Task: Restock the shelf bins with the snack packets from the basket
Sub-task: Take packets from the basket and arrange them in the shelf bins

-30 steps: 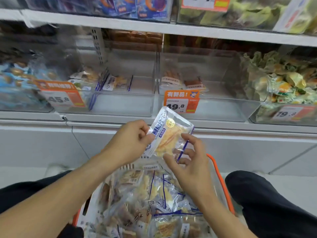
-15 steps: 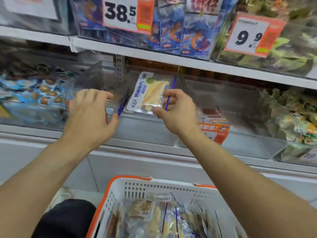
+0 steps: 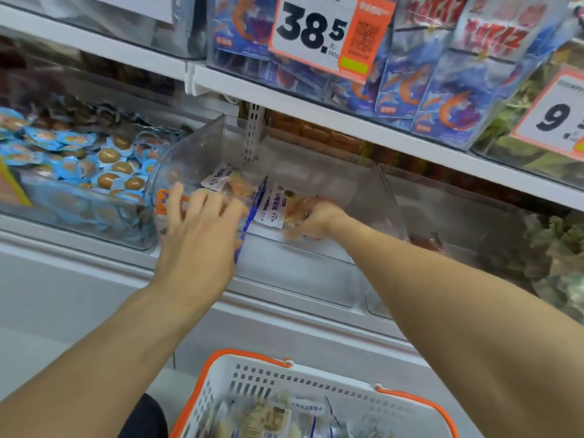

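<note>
My right hand (image 3: 311, 216) reaches inside a clear shelf bin (image 3: 344, 273) and grips a white snack packet (image 3: 272, 210) with blue lettering, low against the bin's floor; I see both through the clear front wall. More packets (image 3: 228, 182) of the same kind lie at the bin's left. My left hand (image 3: 202, 222) rests with fingers extended against the bin's front left edge, over an orange price tag (image 3: 161, 200), and holds nothing. Below, a white basket with an orange rim (image 3: 252, 355) holds several snack packets (image 3: 271, 418).
To the left stands a bin of blue egg packets (image 3: 79, 159). A nearly bare clear bin (image 3: 458, 216) and green packets (image 3: 556, 248) are on the right. The shelf above carries blue shrimp packets (image 3: 442, 99) and a 38.5 price card (image 3: 313, 30).
The packet went from above the basket up into the clear bin in my right hand. My left hand let go of it and moved to the bin's front edge.
</note>
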### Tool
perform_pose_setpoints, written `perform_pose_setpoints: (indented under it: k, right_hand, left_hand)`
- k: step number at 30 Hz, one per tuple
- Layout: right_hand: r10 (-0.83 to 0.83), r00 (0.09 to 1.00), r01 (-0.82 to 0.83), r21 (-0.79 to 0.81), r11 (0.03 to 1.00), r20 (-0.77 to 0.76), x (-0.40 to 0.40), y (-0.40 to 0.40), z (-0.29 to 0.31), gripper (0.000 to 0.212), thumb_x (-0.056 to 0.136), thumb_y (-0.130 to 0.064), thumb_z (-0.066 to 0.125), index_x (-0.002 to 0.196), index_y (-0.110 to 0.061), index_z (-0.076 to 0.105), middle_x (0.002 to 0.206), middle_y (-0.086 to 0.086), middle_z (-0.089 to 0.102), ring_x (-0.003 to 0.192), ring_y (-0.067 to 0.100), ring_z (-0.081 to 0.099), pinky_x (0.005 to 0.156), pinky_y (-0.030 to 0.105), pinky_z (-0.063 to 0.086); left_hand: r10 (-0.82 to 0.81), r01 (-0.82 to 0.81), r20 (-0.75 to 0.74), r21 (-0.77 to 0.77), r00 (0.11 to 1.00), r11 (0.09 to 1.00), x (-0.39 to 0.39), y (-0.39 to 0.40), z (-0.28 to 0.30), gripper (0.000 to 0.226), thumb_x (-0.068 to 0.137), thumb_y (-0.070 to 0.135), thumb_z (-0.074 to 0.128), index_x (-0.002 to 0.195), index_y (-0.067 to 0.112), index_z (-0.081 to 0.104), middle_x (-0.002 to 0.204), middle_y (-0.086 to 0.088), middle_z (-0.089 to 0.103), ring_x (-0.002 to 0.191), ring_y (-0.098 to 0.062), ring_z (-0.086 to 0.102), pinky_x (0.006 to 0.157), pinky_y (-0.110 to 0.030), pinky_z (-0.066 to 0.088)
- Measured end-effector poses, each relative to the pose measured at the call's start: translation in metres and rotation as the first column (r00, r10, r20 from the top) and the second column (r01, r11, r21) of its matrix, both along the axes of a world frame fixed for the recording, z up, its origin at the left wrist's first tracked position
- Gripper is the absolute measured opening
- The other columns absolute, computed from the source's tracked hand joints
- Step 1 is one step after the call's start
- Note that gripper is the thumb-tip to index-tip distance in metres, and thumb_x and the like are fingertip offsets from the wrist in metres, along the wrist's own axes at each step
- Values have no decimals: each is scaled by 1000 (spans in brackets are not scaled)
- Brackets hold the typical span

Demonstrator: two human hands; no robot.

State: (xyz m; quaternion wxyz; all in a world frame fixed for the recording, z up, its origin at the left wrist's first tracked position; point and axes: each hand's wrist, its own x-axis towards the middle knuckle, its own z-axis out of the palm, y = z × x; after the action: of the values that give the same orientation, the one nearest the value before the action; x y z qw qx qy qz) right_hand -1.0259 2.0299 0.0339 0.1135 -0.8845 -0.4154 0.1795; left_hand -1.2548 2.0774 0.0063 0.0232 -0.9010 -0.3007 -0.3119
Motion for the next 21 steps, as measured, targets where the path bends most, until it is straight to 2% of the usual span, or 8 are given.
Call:
perform_pose_setpoints:
  k: [2,5,9,15,21]
  right_hand:
    - [31,995,-32,7,999,96,-1,2,-1,50,78,-37,83,122,-21,65,114,-4,65,103,15,61,78,19,41]
    - [9,995,-14,51,999,99,-3,7,-1,57,76,-37,85,126,-17,65,126,-1,65,114,19,62,79,18,40]
    - [17,990,-24,48,999,141,-9,15,-2,57,73,-40,86,122,-17,67,122,0,68,108,19,65,77,21,44]
    - [-2,989,-9,68,998,149,-11,15,-7,62,70,-46,86,122,-20,64,120,0,67,106,21,64,90,28,53]
    - [12,987,-26,91,995,158,-9,17,-12,61,70,-51,85,121,-25,66,121,-1,69,107,21,65,96,32,54]
  left_hand:
    - [-1,1,5,0,1000,1000,1,0,0,47,64,11,86,106,17,66,96,-5,60,105,-35,52,113,-54,16]
    - [-1,1,22,9,1000,1000,1,0,0,46,64,11,86,105,17,66,96,-5,60,104,-35,53,113,-53,16]
    - [8,-8,39,5,999,1000,3,0,0,46,63,10,87,104,16,66,96,-5,60,104,-36,54,113,-53,16]
    - [17,-17,31,-14,999,1000,2,-2,1,47,63,11,87,105,16,66,97,-5,60,106,-35,53,114,-53,14]
    - [22,-22,36,-17,999,1000,2,-3,0,46,62,11,86,104,16,66,97,-5,59,106,-35,53,115,-54,15]
